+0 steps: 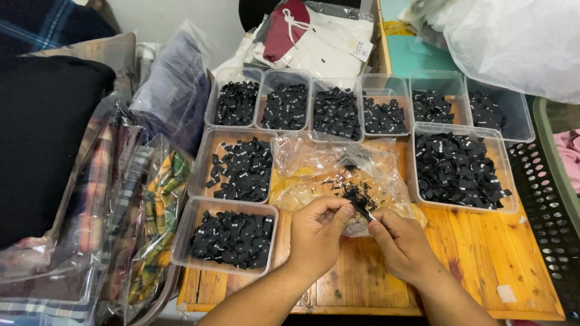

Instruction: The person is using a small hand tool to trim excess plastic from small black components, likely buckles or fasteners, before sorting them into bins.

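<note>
Left hand [315,234] and right hand [400,243] meet over the wooden worktop [483,259], both grips pinching one small black label [361,209] between fingertips, just above a clear plastic bag [314,166] of loose labels. Clear tubs [231,239] of black labels sit left, behind and right.

clear plastic tubs [232,240] of small black labels [459,169] fill the table; a crinkled clear bag [314,166] lies centre; bagged garments [154,205] stack left.
</note>
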